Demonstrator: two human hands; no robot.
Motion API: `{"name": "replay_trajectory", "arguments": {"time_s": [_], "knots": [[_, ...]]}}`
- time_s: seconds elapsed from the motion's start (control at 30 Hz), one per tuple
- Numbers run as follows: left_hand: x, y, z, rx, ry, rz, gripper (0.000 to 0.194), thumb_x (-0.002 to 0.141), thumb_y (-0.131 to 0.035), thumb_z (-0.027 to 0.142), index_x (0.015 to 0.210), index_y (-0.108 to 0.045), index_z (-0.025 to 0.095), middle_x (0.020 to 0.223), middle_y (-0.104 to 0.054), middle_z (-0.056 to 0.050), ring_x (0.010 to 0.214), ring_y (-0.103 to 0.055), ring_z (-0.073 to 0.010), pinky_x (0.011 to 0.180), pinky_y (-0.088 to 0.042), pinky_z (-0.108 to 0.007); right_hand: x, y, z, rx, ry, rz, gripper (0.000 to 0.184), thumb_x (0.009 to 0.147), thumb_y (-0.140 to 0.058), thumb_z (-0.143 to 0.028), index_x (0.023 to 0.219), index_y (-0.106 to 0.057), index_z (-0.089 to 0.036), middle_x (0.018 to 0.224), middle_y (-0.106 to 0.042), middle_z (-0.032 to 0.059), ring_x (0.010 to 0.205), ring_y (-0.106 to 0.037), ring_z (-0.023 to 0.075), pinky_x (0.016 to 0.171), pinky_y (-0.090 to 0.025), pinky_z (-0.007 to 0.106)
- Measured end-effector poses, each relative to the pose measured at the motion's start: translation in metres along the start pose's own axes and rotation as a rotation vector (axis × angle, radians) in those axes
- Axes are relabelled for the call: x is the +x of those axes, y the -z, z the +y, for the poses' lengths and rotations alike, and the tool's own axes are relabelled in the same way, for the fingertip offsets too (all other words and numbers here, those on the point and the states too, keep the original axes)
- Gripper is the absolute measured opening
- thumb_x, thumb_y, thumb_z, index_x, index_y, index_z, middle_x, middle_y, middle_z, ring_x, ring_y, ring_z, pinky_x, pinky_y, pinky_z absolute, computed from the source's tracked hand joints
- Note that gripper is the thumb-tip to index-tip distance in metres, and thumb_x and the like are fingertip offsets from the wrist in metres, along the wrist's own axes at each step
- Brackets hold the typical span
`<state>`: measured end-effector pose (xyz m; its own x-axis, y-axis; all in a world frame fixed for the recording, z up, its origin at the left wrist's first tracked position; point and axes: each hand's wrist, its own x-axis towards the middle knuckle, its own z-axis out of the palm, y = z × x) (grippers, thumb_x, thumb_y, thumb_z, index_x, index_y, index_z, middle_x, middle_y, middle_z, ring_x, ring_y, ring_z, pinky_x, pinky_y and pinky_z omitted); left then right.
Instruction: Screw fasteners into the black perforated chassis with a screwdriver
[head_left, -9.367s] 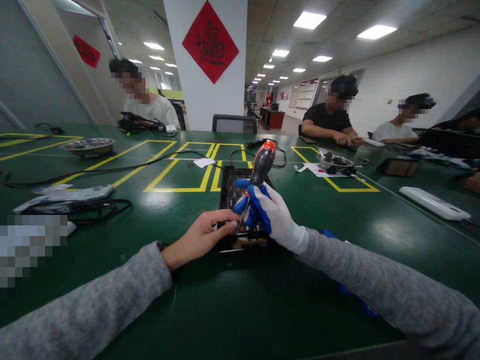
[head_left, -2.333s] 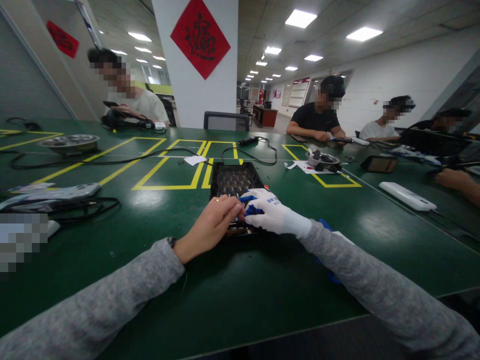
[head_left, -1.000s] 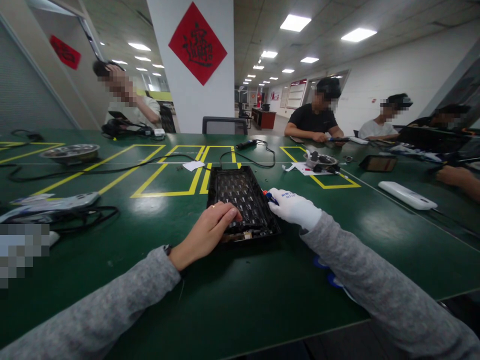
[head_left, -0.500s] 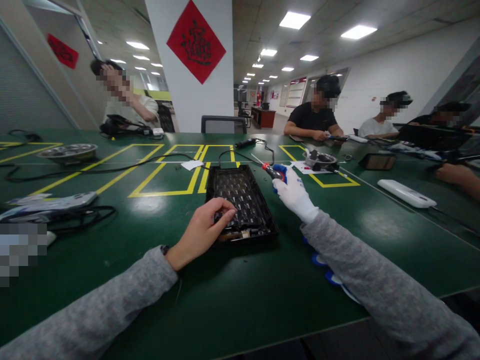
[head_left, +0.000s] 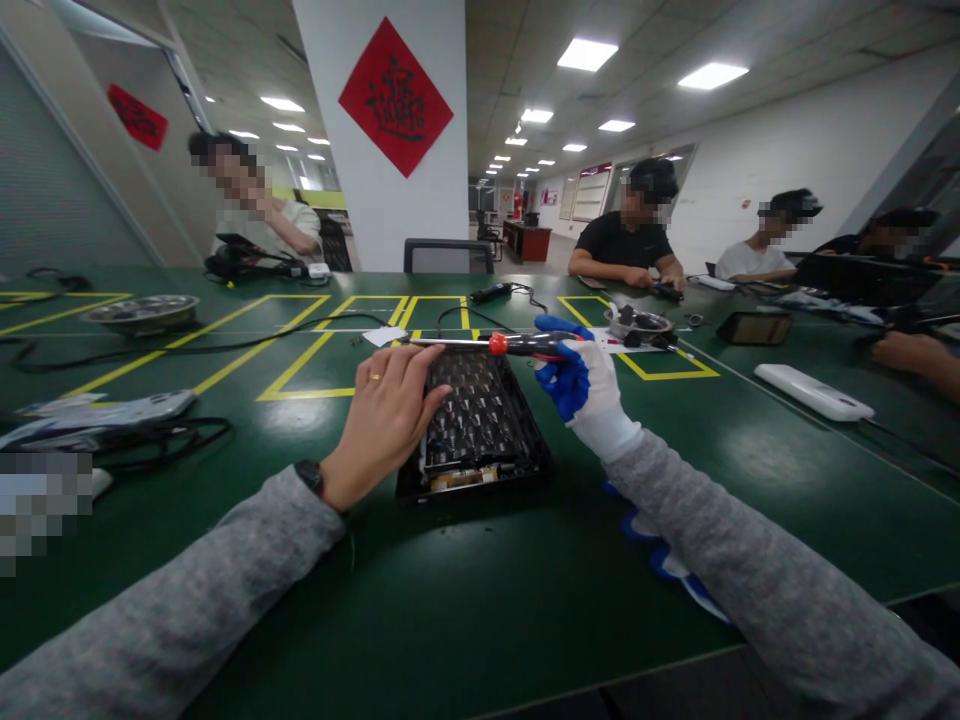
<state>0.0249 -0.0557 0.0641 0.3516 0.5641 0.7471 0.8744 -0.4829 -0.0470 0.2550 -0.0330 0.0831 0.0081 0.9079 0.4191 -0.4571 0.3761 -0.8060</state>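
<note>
My right fingers [head_left: 559, 390] grip screwdriver [head_left: 529, 344]; left fingers [head_left: 401, 372] half-spread by shaft [head_left: 469, 342], contact unclear; slip could jab them.

The left grip [head_left: 386, 405] partly hides the left rim of the black case [head_left: 487, 490].

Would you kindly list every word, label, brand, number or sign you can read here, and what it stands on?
Red diamond sign on the pillar: black joined Chinese characters, apparently "招财进宝".
Smaller red sign at the left: dark marks, too blurred to read.
Wall boards in the background: too small to read.
Screwdriver and black tray: no readable text.
</note>
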Motion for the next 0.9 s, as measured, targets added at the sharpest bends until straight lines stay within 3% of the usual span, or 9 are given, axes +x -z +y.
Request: {"name": "replay_trajectory", "arguments": {"time_s": [0.13,0.23,0.4,0.47,0.67,0.77,0.9], "knots": [[0.007,0.004,-0.001,0.055,0.050,0.016,0.034,0.090,-0.042,0.043,0.104,-0.051,0.013,0.087,-0.058,-0.009,0.085,-0.053,-0.0249,0.076,-0.038,-0.036,-0.001,-0.001,-0.001,0.004,0.053,0.016,0.026,0.075,-0.055,-0.028,0.098,-0.059,-0.017,0.069,-0.059,-0.0017,0.050,-0.051,0.0065,0.042,-0.038,0.017],[0.012,0.004,-0.002,0.078,0.038,-0.034,0.033,0.091,-0.037,0.044,0.098,-0.052,0.015,0.084,-0.058,-0.008,0.078,-0.054,-0.0228,0.069,-0.037,-0.033,-0.002,0.000,-0.001,0.030,0.039,0.036,0.026,0.075,-0.055,-0.030,0.097,-0.058,-0.018,0.069,-0.058,-0.0022,0.052,-0.053,0.0069,0.044,-0.041,0.018],[0.018,-0.005,-0.004,-0.080,-0.189,-0.368,0.034,0.095,-0.027,0.040,0.084,-0.051,0.019,0.074,-0.056,-0.003,0.065,-0.052,-0.0172,0.057,-0.032,-0.027,0.001,-0.001,-0.001,0.199,-0.064,0.048,0.026,0.078,-0.057,-0.037,0.097,-0.059,-0.019,0.073,-0.058,-0.0035,0.053,-0.051,0.0041,0.047,-0.042,0.016],[0.019,-0.009,-0.001,-0.219,-0.205,-0.440,0.035,0.095,-0.027,0.040,0.079,-0.049,0.018,0.069,-0.053,-0.001,0.060,-0.050,-0.0154,0.055,-0.031,-0.025,0.002,-0.006,-0.001,0.248,-0.126,0.035,0.029,0.077,-0.058,-0.040,0.098,-0.058,-0.020,0.076,-0.059,-0.0036,0.050,-0.048,0.0031,0.045,-0.041,0.015],[0.019,-0.016,0.013,-0.830,-0.032,-0.509,0.033,0.095,-0.029,0.034,0.077,-0.050,0.016,0.072,-0.051,0.001,0.066,-0.049,-0.0119,0.064,-0.038,-0.023,-0.011,-0.026,0.011,0.087,-0.291,-0.123,0.036,0.077,-0.062,-0.036,0.110,-0.055,-0.023,0.079,-0.063,-0.0013,0.046,-0.047,0.0041,0.040,-0.039,0.016],[0.018,-0.019,0.012,-1.055,0.056,-0.620,0.029,0.091,-0.041,0.037,0.080,-0.055,0.015,0.069,-0.051,0.001,0.062,-0.048,-0.0107,0.059,-0.038,-0.021,-0.019,-0.031,0.020,0.002,-0.280,-0.142,0.042,0.078,-0.061,-0.036,0.117,-0.050,-0.024,0.074,-0.063,-0.0018,0.045,-0.050,0.0057,0.040,-0.040,0.017],[0.014,-0.024,0.004,-1.173,0.154,-0.642,0.022,0.079,-0.061,0.035,0.081,-0.061,0.013,0.075,-0.060,-0.001,0.068,-0.054,-0.0122,0.066,-0.043,-0.024,-0.023,-0.034,0.026,-0.095,-0.212,-0.132,0.046,0.079,-0.058,-0.041,0.121,-0.046,-0.027,0.069,-0.062,-0.0033,0.041,-0.049,0.0061,0.035,-0.037,0.015]]}}
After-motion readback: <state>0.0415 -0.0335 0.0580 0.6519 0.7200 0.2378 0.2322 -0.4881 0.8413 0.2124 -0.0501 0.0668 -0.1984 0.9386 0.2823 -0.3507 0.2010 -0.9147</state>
